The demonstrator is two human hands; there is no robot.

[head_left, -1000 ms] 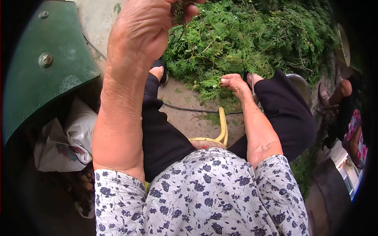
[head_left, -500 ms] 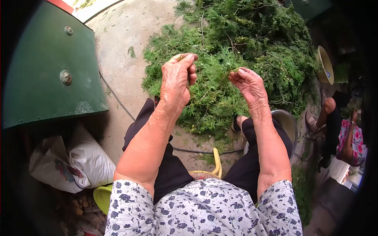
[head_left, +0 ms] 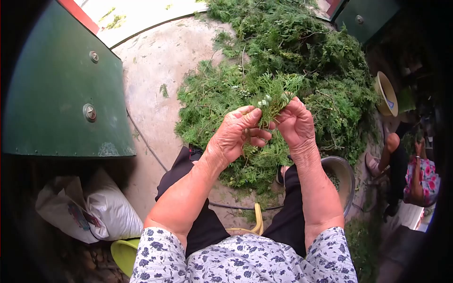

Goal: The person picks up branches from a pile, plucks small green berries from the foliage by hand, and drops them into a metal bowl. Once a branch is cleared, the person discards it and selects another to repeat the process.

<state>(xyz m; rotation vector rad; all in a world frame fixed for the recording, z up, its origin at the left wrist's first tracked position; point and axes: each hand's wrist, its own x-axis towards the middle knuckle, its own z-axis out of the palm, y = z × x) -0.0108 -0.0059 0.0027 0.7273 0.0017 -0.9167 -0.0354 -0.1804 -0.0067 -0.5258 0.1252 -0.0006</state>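
A green sprig (head_left: 276,96) with pale seed cones is held up between my two hands, over a large heap of cut evergreen branches (head_left: 207,94). My right hand (head_left: 297,123) pinches the sprig at its right side, fingertips pressed together. On the other side, my left hand (head_left: 243,131) has its thumb and forefinger closed at the pale cones, with the other fingers curled beneath. Whether the left fingertips grip a cone or the sprig's stem is too small to tell.
A metal basin (head_left: 347,181) stands by my right knee. At the left are a green metal door (head_left: 56,89), white sacks (head_left: 113,207) and a lime-green basin (head_left: 123,254). Another person (head_left: 417,174) sits at the far right near a beige basin (head_left: 387,94). A cable crosses the floor.
My hands have come together, the left one moving right and down, the right one slightly down. A leafy sprig now shows between them. The view has shifted a little.
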